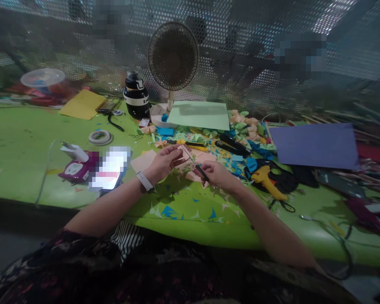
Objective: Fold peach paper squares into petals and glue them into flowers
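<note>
My left hand (168, 159) is closed on a small piece of pale pink paper (184, 151), pinching it in front of my chest. In my right hand (215, 172) is a pair of scissors with black handles (202, 172), its blades pointing up and left at the paper. Whether the blades touch the paper is too small to tell. Below and around both hands lie pink paper sheets (142, 162) and scattered blue, green and peach scraps (169, 212). A stapler-like black tool (231, 145) rests just beyond my right hand.
A lit phone (110, 169), a purple owl-shaped item (74, 169) and a tape roll (100, 137) lie left. Behind stand a black bottle (136, 97) and a fan (173, 57). A yellow glue gun (267, 181) and purple paper (315, 145) lie right.
</note>
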### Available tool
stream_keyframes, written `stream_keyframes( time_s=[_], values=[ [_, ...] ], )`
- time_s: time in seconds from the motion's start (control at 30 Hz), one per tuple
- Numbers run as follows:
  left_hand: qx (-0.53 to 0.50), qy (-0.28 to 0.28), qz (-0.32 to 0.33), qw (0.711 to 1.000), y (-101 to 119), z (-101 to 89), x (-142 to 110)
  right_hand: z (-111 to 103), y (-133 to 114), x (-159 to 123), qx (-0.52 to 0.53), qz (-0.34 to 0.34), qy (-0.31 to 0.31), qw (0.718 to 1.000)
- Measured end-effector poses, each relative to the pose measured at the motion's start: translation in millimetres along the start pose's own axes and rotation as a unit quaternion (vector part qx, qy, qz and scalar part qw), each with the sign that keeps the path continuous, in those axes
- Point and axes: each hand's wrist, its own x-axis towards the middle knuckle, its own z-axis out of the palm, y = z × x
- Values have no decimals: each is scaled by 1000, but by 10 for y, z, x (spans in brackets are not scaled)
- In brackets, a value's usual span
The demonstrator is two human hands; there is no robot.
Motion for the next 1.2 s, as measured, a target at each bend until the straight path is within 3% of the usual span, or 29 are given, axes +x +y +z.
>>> stream_keyframes(
  time_s=[0.2, 0.37, 0.47, 0.57, 0.67, 0.77, 0.87, 1.07, 1.2],
  values=[
    [-7, -7, 8, 1000, -14, -40, 27, -72, -4, -23, 56, -10, -64, 996],
    [-13, -3, 18, 1000, -28, -97, 63, -211, -35, -69, 52, -37, -81, 995],
    [1, -12, 22, 1000, 1, -98, 62, -395, -11, -54, 27, -40, -20, 999],
    [8, 5, 29, 1000, 42, -80, 59, -656, 86, 2, -72, -36, 126, 989],
    [17, 25, 31, 999, 70, -65, 62, -905, 229, 77, -293, -14, 253, 922],
    [35, 21, 22, 999, 81, -62, 60, -1055, 355, 148, -443, 50, 267, 854],
    [53, 6, 10, 999, 84, -62, 52, -1116, 425, 191, -488, 101, 252, 830],
    [74, -9, -12, 997, 63, -76, 38, -1136, 403, 159, -479, 147, 203, 841],
    [89, -28, -42, 995, 34, -62, 1, -860, 265, 113, -425, 3, 288, 858]
  ],
)
